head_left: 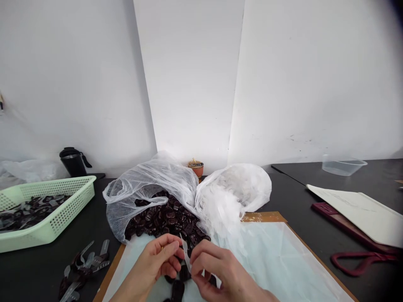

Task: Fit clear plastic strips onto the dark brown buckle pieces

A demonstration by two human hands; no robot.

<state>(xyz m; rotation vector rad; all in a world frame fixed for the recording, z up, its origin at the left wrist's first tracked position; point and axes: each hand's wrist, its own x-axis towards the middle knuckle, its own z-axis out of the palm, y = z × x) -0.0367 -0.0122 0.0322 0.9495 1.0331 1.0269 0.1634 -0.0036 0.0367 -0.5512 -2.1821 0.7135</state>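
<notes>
My left hand [159, 262] is closed at the front middle, thumb against the fingers; what it holds, if anything, is hidden. Just to its right, my right hand [217, 268] pinches a thin translucent plastic strip [185, 250], which stands nearly upright between the two hands. Behind them, glossy dark parts [170, 214] spill from a clear plastic bag [135, 180]. A few more dark parts [178, 289] lie below the hands on the pale blue sheet [277, 251]. To the right of that bag, a second bag [256, 184] spills translucent strips [220, 205].
At left are a green basket [63, 214] of assembled parts, a loose pile [86, 266] and a black tumbler [73, 162]. A small pot [196, 167] stands by the wall. At right are a notebook [359, 212], dark red scissors [362, 262] and a clear container [341, 165].
</notes>
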